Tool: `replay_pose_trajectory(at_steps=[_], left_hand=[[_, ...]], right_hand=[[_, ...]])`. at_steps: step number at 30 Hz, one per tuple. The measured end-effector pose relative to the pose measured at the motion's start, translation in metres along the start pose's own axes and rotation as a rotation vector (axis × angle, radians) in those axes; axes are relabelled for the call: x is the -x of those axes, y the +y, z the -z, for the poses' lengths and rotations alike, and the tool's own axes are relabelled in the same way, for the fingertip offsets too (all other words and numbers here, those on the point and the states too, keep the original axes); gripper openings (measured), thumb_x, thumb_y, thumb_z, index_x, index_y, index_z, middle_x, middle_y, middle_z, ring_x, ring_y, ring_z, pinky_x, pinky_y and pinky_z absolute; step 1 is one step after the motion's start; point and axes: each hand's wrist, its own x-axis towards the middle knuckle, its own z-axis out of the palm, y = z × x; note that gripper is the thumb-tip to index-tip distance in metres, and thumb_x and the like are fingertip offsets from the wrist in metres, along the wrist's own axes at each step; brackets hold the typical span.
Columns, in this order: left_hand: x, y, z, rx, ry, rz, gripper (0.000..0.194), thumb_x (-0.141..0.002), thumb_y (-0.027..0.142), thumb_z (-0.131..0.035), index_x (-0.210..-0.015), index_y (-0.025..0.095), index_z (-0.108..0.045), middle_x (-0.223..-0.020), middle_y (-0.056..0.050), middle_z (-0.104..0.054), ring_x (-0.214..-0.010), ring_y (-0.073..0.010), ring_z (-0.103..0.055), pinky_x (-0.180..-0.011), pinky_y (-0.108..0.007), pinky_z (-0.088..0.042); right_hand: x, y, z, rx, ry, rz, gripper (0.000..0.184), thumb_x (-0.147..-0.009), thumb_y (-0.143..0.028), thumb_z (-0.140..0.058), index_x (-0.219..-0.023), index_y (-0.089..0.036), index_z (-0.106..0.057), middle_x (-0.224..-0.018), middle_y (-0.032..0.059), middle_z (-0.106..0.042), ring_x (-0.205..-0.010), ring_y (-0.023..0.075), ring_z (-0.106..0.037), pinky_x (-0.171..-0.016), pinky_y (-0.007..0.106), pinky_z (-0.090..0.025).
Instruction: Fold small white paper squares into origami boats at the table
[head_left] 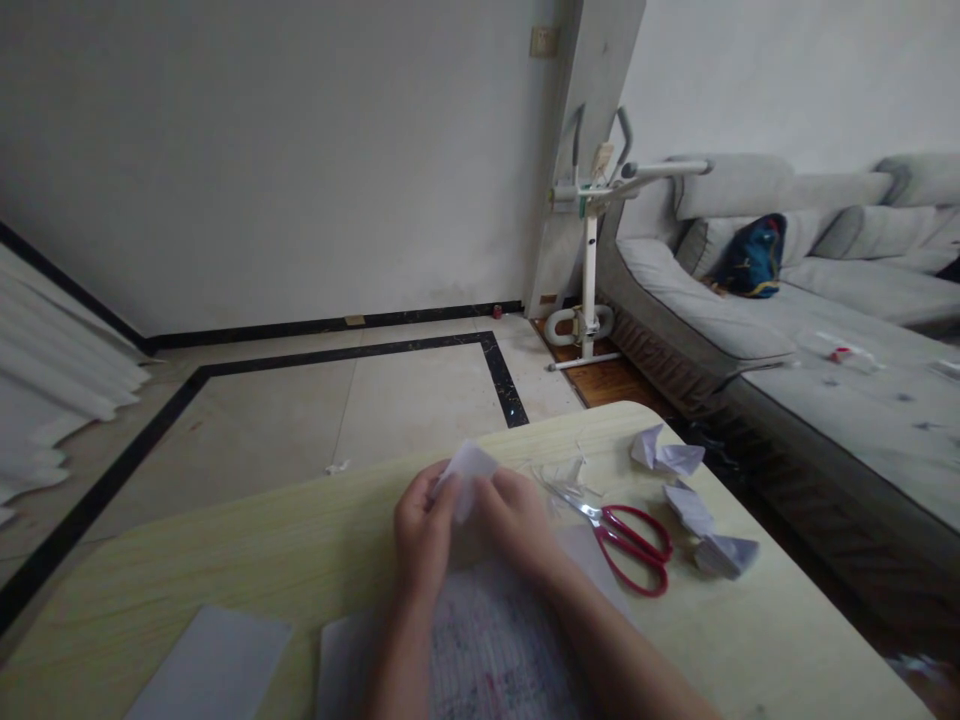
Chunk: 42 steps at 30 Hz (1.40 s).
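Between both hands is a small piece of white paper (pixel 469 470), raised above the far part of the table. My left hand (pixel 421 520) grips its left side, thumb on the near face. On the right side, my right hand (pixel 517 512) pinches the same paper. Red-handled scissors (pixel 634 545) lie just right of my right hand, blades toward thin white paper strips (pixel 574 480). Beneath my forearms rest sheets of paper with handwriting (pixel 495 640). Several folded paper pieces, among them one at the near end (pixel 726 556), lie along the table's right side.
A blank white sheet (pixel 214 660) lies at the left on the pale wooden table (pixel 330 540). Beyond the table's right edge stands a grey sofa (pixel 840 400) with a blue bag (pixel 754 258). White exercise equipment (pixel 589 270) stands by the wall.
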Motion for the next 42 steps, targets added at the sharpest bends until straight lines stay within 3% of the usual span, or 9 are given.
replay_pose_trajectory(at_steps=[8, 14, 21, 27, 33, 42], left_hand=[[-0.001, 0.002, -0.002, 0.019, 0.042, -0.021, 0.044, -0.069, 0.037, -0.070, -0.105, 0.012, -0.067, -0.086, -0.009, -0.073, -0.074, -0.0208, -0.068, -0.063, -0.027, -0.053], [-0.004, -0.010, -0.001, 0.029, 0.077, -0.039, 0.047, -0.073, 0.038, -0.069, -0.113, 0.014, -0.064, -0.086, -0.007, -0.071, -0.074, -0.0182, -0.066, -0.064, -0.025, -0.052], [-0.003, -0.008, 0.000, 0.034, 0.097, -0.029, 0.041, -0.073, 0.041, -0.068, -0.104, 0.014, -0.068, -0.090, -0.008, -0.072, -0.079, -0.0197, -0.066, -0.066, -0.025, -0.051], [-0.004, -0.008, 0.002, -0.074, 0.060, -0.075, 0.026, -0.076, 0.040, -0.063, -0.075, 0.014, -0.069, -0.069, -0.003, -0.067, -0.066, -0.0167, -0.060, -0.059, -0.023, -0.046], [-0.004, -0.010, 0.001, -0.041, 0.122, -0.060, 0.028, -0.075, 0.039, -0.064, -0.082, 0.014, -0.073, -0.081, -0.007, -0.073, -0.077, -0.0206, -0.064, -0.068, -0.027, -0.049], [-0.004, -0.009, 0.000, 0.049, 0.125, 0.023, 0.029, -0.072, 0.040, -0.067, -0.080, 0.013, -0.074, -0.075, -0.005, -0.072, -0.071, -0.0190, -0.063, -0.065, -0.026, -0.049]], right_hand=[[-0.001, 0.004, -0.002, 0.021, 0.030, 0.060, 0.030, -0.091, -0.028, -0.043, -0.077, -0.013, -0.064, -0.070, 0.0026, -0.064, -0.067, 0.0149, -0.055, -0.058, 0.022, -0.038], [0.000, 0.006, -0.006, 0.053, -0.043, 0.034, 0.031, -0.090, -0.032, -0.048, -0.071, -0.013, -0.063, -0.066, 0.0014, -0.062, -0.064, 0.0145, -0.055, -0.055, 0.021, -0.037], [0.001, 0.003, -0.003, 0.073, -0.052, 0.104, 0.027, -0.092, -0.028, -0.043, -0.080, -0.014, -0.062, -0.077, 0.0044, -0.066, -0.072, 0.0168, -0.058, -0.064, 0.024, -0.040], [-0.001, 0.002, -0.002, 0.036, 0.013, 0.055, 0.029, -0.091, -0.031, -0.042, -0.075, -0.015, -0.058, -0.071, 0.0029, -0.061, -0.070, 0.0166, -0.055, -0.062, 0.024, -0.039], [0.000, 0.004, -0.004, 0.043, -0.051, 0.032, 0.033, -0.092, -0.036, -0.043, -0.072, -0.014, -0.060, -0.069, 0.0031, -0.061, -0.069, 0.0169, -0.055, -0.059, 0.024, -0.039], [-0.001, 0.006, -0.006, 0.102, -0.041, 0.096, 0.027, -0.091, -0.029, -0.045, -0.072, -0.015, -0.059, -0.071, 0.0031, -0.064, -0.068, 0.0160, -0.055, -0.061, 0.024, -0.038]])
